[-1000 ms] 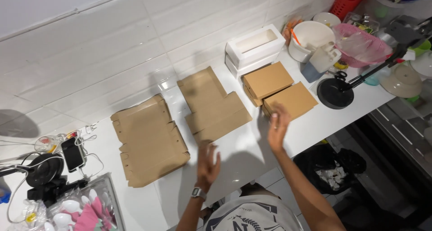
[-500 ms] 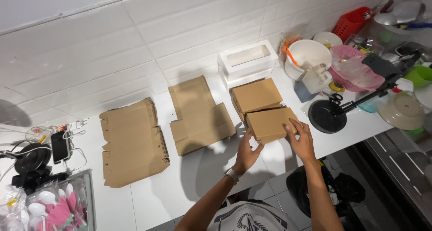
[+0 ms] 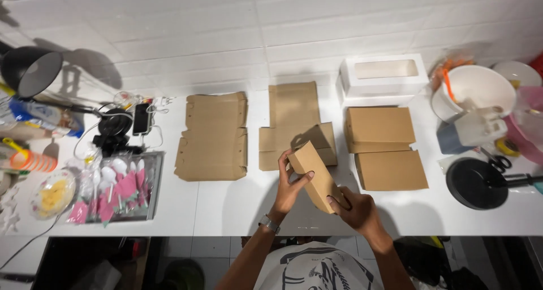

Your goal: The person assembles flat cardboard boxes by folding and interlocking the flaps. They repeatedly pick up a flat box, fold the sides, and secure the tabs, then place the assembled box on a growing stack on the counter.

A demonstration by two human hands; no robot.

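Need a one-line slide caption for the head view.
Left hand and right hand hold a folded brown cardboard box above a white counter, between flat brown cardboard blanks and two folded boxes.

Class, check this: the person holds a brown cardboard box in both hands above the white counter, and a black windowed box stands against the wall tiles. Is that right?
Not quite. The head view shows the windowed box is white, not black. The rest stands: both the left hand and right hand hold the brown cardboard box above the white counter.

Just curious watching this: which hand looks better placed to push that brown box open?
Probably the left hand: its fingers sit at the upper open end of the brown box, while the right hand grips the lower end, steadying it above the white counter.
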